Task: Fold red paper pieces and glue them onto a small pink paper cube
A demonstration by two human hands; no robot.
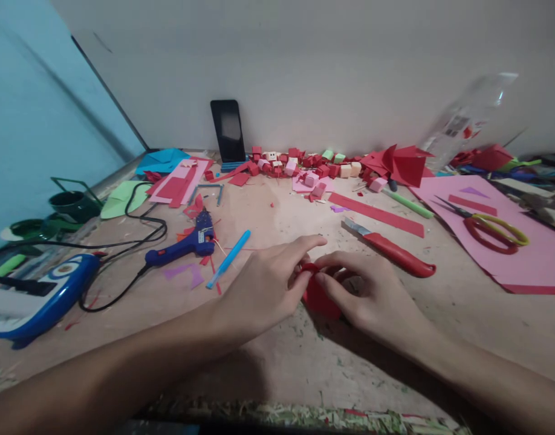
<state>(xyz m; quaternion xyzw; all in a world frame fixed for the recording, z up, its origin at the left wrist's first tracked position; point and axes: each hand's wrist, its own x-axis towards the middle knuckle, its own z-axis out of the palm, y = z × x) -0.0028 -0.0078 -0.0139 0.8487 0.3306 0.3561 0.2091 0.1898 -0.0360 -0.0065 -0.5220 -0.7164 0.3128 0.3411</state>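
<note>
A small piece of red craft paper (pixel 321 297) is pinched between my two hands, low over the middle of the table. My left hand (pixel 272 275) grips its upper left edge with thumb and fingers, the index finger stretched out past it. From the other side, my right hand (pixel 368 287) holds the piece with thumb and index finger. Part of the paper is hidden behind the fingers. Just beyond my right hand lies a red-handled knife (pixel 395 254). A blue pen-like tool (pixel 229 260) rests to the left of my left hand.
A blue glue gun (pixel 187 244) with a black cord lies at left, near a blue-and-white power strip (pixel 55 299). Scissors (pixel 495 232) rest on pink sheets (pixel 531 260) at right. Small paper cubes (pixel 289 166), a propped phone (pixel 228 130) and a plastic bottle (pixel 468 121) line the back.
</note>
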